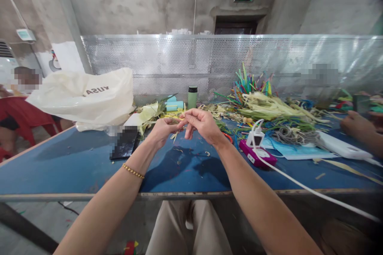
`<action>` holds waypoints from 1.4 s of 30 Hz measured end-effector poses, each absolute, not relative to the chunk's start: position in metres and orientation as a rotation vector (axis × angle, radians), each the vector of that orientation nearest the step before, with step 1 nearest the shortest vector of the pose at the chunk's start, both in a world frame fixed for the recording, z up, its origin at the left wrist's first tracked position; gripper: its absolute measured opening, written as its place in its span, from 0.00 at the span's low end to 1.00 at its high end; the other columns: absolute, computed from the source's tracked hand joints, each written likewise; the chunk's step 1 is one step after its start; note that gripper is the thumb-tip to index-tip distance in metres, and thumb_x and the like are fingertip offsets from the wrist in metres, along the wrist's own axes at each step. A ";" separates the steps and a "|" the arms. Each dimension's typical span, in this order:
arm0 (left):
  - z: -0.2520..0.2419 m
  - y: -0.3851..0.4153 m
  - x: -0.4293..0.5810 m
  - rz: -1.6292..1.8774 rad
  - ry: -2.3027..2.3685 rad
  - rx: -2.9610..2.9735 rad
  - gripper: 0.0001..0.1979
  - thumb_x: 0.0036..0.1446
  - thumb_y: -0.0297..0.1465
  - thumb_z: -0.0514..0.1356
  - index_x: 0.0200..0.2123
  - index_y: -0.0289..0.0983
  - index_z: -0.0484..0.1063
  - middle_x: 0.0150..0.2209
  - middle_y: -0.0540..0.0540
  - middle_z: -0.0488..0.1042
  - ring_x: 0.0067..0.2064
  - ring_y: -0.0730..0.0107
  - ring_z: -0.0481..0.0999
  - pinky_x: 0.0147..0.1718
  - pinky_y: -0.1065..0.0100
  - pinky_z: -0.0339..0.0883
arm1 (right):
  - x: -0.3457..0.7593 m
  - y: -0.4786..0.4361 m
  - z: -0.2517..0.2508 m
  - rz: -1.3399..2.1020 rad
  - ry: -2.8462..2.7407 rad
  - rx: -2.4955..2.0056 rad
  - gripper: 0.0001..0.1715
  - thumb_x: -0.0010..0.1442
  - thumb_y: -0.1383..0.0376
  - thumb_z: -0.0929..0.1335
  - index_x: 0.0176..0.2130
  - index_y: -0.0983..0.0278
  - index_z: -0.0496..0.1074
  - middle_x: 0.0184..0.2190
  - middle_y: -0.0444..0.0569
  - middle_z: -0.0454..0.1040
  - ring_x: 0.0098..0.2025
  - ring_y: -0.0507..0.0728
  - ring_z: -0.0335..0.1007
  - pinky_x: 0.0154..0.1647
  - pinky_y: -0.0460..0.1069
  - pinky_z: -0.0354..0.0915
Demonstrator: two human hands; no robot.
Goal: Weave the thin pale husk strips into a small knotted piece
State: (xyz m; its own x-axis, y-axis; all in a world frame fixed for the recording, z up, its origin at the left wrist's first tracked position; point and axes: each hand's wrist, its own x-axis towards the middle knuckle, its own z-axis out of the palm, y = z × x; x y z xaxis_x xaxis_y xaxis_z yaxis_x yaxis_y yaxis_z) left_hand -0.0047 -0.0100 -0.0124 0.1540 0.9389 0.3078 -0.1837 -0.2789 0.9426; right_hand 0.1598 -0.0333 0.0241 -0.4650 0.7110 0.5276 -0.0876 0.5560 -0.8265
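Observation:
My left hand [165, 129] and my right hand [201, 124] meet above the middle of the blue table, fingertips nearly touching. Both are closed in a pinch. A thin yellowish sliver shows at the fingertips, but it is too small to name and merges with the clutter behind. A gold beaded bracelet [133, 170] circles my left wrist. Just beyond my left hand lie pale dried husks [148, 112]. Small pale scraps [178, 150] are scattered on the tabletop under my hands.
A black phone-like slab [124, 145] and a large white bag [86, 97] are on the left. Behind my hands stands a green bottle [192, 97]. On the right are a husk pile [269, 105], a purple power socket [257, 154], a white cable [295, 185] and another person's hand [359, 127].

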 end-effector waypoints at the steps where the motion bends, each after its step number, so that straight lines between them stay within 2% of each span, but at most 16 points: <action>1: -0.011 -0.011 -0.005 1.350 0.803 1.384 0.11 0.38 0.26 0.69 0.29 0.30 0.76 0.28 0.44 0.76 0.28 0.72 0.73 0.31 0.68 0.63 | 0.160 -0.031 0.024 0.974 -1.811 -0.529 0.16 0.59 0.56 0.66 0.38 0.67 0.71 0.27 0.47 0.77 0.16 0.47 0.65 0.16 0.44 0.62; 3: -0.009 -0.013 -0.005 1.334 0.811 1.364 0.11 0.38 0.24 0.69 0.30 0.30 0.76 0.26 0.45 0.75 0.27 0.74 0.72 0.30 0.70 0.62 | 0.161 -0.028 0.024 0.811 -1.781 -0.548 0.14 0.57 0.58 0.68 0.35 0.67 0.74 0.24 0.44 0.74 0.15 0.45 0.60 0.15 0.42 0.57; 6: -0.004 -0.017 -0.005 1.293 0.788 1.293 0.12 0.38 0.22 0.69 0.30 0.30 0.75 0.25 0.46 0.74 0.26 0.75 0.72 0.28 0.71 0.60 | 0.163 -0.024 0.024 0.655 -1.714 -0.524 0.10 0.55 0.60 0.70 0.32 0.65 0.76 0.27 0.44 0.72 0.17 0.43 0.58 0.16 0.42 0.56; 11: -0.001 -0.020 -0.006 1.276 0.768 1.266 0.11 0.38 0.21 0.68 0.29 0.29 0.74 0.25 0.46 0.74 0.27 0.75 0.72 0.29 0.71 0.61 | 0.162 -0.027 0.024 0.793 -1.698 -0.525 0.13 0.57 0.58 0.68 0.34 0.65 0.76 0.17 0.40 0.65 0.17 0.46 0.58 0.17 0.43 0.58; 17: -0.004 -0.017 -0.005 1.308 0.823 1.274 0.11 0.37 0.21 0.67 0.29 0.30 0.73 0.24 0.47 0.74 0.25 0.75 0.71 0.27 0.71 0.60 | 0.160 -0.027 0.023 0.738 -1.696 -0.593 0.16 0.55 0.56 0.70 0.34 0.67 0.76 0.15 0.40 0.66 0.16 0.46 0.59 0.15 0.43 0.57; 22: -0.006 -0.013 -0.005 1.470 0.840 1.303 0.15 0.37 0.23 0.67 0.33 0.30 0.73 0.23 0.49 0.73 0.27 0.73 0.72 0.29 0.70 0.61 | 0.161 -0.028 0.026 0.697 -1.684 -0.613 0.10 0.53 0.61 0.70 0.32 0.67 0.73 0.18 0.42 0.69 0.17 0.47 0.62 0.16 0.42 0.60; 24: -0.005 -0.014 -0.005 1.538 0.860 1.341 0.15 0.38 0.24 0.66 0.34 0.30 0.73 0.22 0.50 0.73 0.26 0.74 0.71 0.28 0.71 0.60 | 0.161 -0.027 0.026 0.733 -1.667 -0.611 0.08 0.52 0.65 0.69 0.34 0.66 0.72 0.23 0.44 0.71 0.19 0.47 0.64 0.18 0.43 0.63; 28: 0.000 -0.018 -0.003 1.654 0.868 1.414 0.15 0.39 0.26 0.66 0.35 0.31 0.74 0.21 0.52 0.70 0.25 0.75 0.69 0.29 0.70 0.61 | 0.158 -0.022 0.024 0.822 -1.560 -0.665 0.17 0.47 0.70 0.69 0.40 0.65 0.69 0.36 0.48 0.73 0.24 0.49 0.69 0.18 0.44 0.68; 30: 0.002 -0.020 -0.001 1.710 0.899 1.446 0.15 0.40 0.26 0.66 0.36 0.31 0.74 0.20 0.53 0.69 0.25 0.75 0.68 0.29 0.70 0.62 | 0.156 -0.020 0.023 0.877 -1.469 -0.707 0.17 0.47 0.70 0.70 0.40 0.66 0.68 0.33 0.47 0.73 0.24 0.50 0.69 0.17 0.45 0.70; 33: 0.003 -0.020 0.000 1.749 0.952 1.465 0.16 0.41 0.27 0.66 0.37 0.32 0.73 0.20 0.53 0.68 0.25 0.75 0.68 0.29 0.70 0.61 | 0.153 -0.018 0.020 0.939 -1.407 -0.783 0.10 0.50 0.66 0.70 0.34 0.68 0.68 0.25 0.46 0.72 0.19 0.49 0.67 0.13 0.45 0.67; 37: 0.001 -0.021 0.004 1.743 0.943 1.499 0.16 0.41 0.27 0.65 0.38 0.32 0.73 0.21 0.53 0.69 0.25 0.75 0.67 0.27 0.71 0.60 | 0.149 -0.016 0.014 1.030 -1.407 -0.811 0.14 0.52 0.59 0.71 0.26 0.69 0.69 0.22 0.48 0.73 0.14 0.48 0.62 0.08 0.44 0.61; 42: -0.003 -0.020 0.005 1.681 0.865 1.446 0.16 0.41 0.28 0.66 0.37 0.31 0.73 0.20 0.53 0.68 0.25 0.75 0.68 0.28 0.71 0.60 | 0.148 -0.015 0.011 1.019 -1.370 -0.743 0.13 0.50 0.60 0.72 0.26 0.69 0.71 0.20 0.46 0.73 0.12 0.46 0.60 0.08 0.43 0.61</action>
